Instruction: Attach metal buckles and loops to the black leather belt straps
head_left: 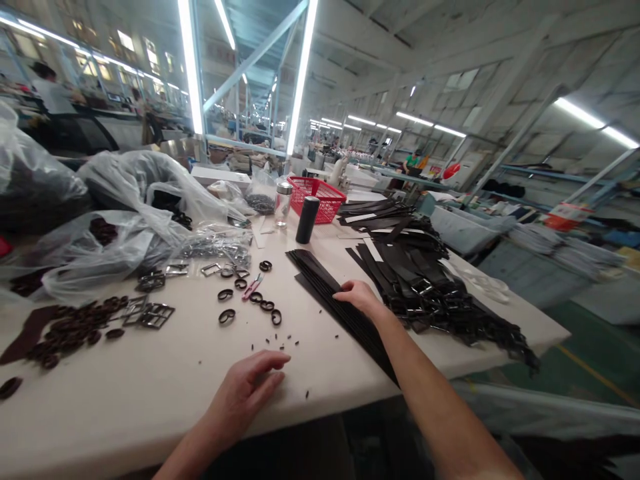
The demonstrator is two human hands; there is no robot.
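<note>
My right hand [361,297] lies on a fanned stack of black belt straps [320,280], its fingers curled together at the upper strap edges. How firmly they grip is hard to see. My left hand [250,383] hovers by the table's front edge, thumb and forefinger apart, with nothing visible in it. Several tiny dark pieces [282,347] are scattered just beyond it. Farther back lie several dark strap loops [227,317] and pink-handled thread snips [253,287]. To the right is a heap of black belts with buckles [425,293].
A dark cylinder [307,220], a glass bottle [283,205] and a red basket [320,199] stand at the back. On the left are clear plastic bags [135,180], loose buckles [156,315] and a pile of brown loops [75,327]. Other people work in the distance.
</note>
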